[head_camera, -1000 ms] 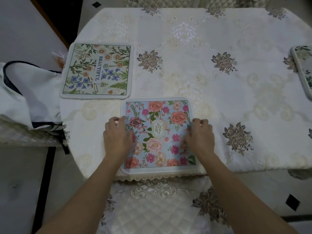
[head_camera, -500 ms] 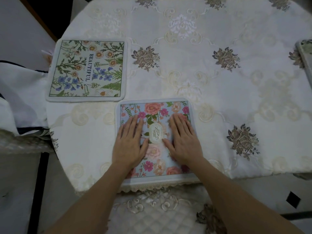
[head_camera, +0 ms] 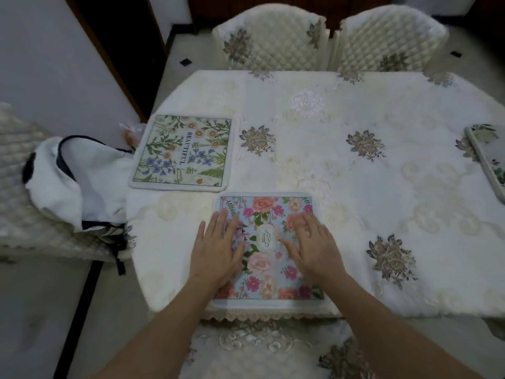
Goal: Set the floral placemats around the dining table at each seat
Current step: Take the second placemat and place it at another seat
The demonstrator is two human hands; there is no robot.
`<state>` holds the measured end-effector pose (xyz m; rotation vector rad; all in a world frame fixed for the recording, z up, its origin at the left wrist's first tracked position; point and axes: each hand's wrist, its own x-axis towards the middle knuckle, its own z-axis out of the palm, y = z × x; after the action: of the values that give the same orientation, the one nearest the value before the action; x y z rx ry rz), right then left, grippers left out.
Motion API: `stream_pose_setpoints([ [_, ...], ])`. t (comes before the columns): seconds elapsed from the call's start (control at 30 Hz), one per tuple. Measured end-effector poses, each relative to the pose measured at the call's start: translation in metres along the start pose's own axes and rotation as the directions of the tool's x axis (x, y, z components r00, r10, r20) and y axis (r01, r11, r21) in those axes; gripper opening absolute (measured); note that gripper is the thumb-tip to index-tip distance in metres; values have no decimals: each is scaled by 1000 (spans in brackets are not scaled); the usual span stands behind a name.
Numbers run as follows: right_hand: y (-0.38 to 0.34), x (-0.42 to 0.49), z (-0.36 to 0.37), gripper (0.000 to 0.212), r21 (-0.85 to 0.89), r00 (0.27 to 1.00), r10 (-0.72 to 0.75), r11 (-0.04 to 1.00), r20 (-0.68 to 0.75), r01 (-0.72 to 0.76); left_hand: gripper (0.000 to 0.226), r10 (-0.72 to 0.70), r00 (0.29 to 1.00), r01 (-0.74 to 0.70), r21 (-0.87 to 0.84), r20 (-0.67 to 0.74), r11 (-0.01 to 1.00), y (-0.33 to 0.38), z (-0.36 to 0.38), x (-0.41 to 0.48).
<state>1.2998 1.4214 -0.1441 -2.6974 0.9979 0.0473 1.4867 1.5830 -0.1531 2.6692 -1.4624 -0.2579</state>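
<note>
Both hands, left [head_camera: 218, 248] and right [head_camera: 314, 246], lie flat with open grip on the pink placemat [head_camera: 269, 269] at the desk [head_camera: 382, 187] edge.

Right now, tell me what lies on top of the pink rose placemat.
Both hands, left and right, lie flat, palms down, on the placemat. They cover parts of its print; nothing else rests on it.

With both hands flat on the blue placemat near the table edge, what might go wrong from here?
1. The blue rose-patterned placemat lies right at the near edge of the white embroidered tablecloth; a push from the left hand or right hand toward the body may slide it off.
2. Its far left corner lies close to the cream placemat printed BEAUTIFUL; pushing it away may bump that one.
</note>
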Motion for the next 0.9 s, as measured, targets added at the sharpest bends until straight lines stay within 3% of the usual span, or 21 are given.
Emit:
stream_pose_setpoints([
  [0.13,-12,-2,-42,71,-44,999,29,999,-41,-31,66,55,992,-54,11,-113,998,24,-39,6],
  [0.4,-23,-3,-116,63,-189,978,-88,981,-188,52,70,137,943,-121,70,-304,990,53,-114,5],
  [0.67,-39,-15,-133,59,-198,969,-124,977,-213,81,65,190,923,-161,112,-335,981,60,-132,-7],
  [0.9,-25,-37,-126,53,-168,965,-70,985,-252,27,68,268,917,-248,105,-295,963,82,-131,-2],
])
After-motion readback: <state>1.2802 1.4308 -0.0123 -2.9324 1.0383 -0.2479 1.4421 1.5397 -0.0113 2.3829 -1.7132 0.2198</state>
